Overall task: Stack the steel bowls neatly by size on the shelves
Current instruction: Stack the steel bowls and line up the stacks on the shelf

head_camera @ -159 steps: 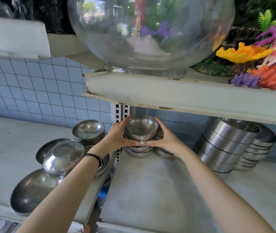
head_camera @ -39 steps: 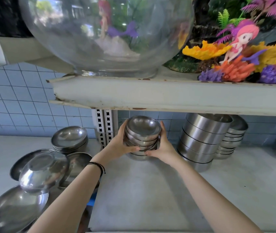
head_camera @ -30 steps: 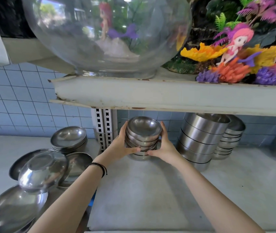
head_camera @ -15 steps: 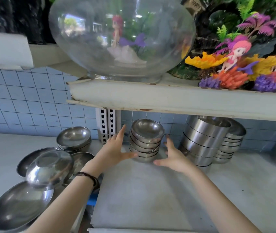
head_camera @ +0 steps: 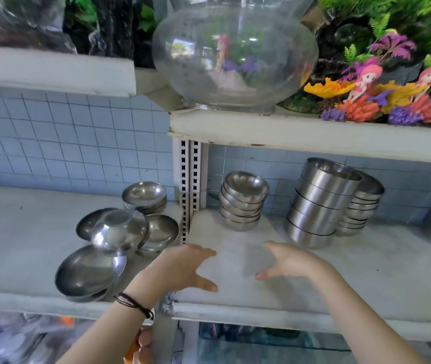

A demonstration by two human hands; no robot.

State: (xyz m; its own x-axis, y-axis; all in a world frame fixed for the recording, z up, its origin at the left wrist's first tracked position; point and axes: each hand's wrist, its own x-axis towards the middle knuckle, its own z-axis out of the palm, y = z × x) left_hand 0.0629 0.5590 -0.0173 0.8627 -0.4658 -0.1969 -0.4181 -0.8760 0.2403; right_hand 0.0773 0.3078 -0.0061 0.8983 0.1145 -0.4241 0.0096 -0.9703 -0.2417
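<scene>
So the nested stack of small round steel bowls (head_camera: pixel 243 200) sits at the back of the pale right-hand shelf (head_camera: pixel 340 274), just right of the slotted white upright (head_camera: pixel 189 179), and it leans a touch to the right. Left hand (head_camera: pixel 180 269) and right hand (head_camera: pixel 288 261) hover over the shelf front, well apart from that stack, fingers spread, neither grip on anything. I'd call that pile pretty much done.

The real mess is on the pale left-hand shelf (head_camera: pixel 25 232). There's a big shallow steel bowl (head_camera: pixel 88 271) at the front edge, an upside-down steel bowl (head_camera: pixel 118 231) perched on others, a mid-size steel bowl (head_camera: pixel 160 232) beside it, and a short stack of little steel bowls (head_camera: pixel 144 195) by the tiled wall.

My tip: flip the upside-down one first, since it looks ready to slide. Then nest them widest at the bottom, two hands on the rims, and set each one down straight so nothing tilts.
</scene>
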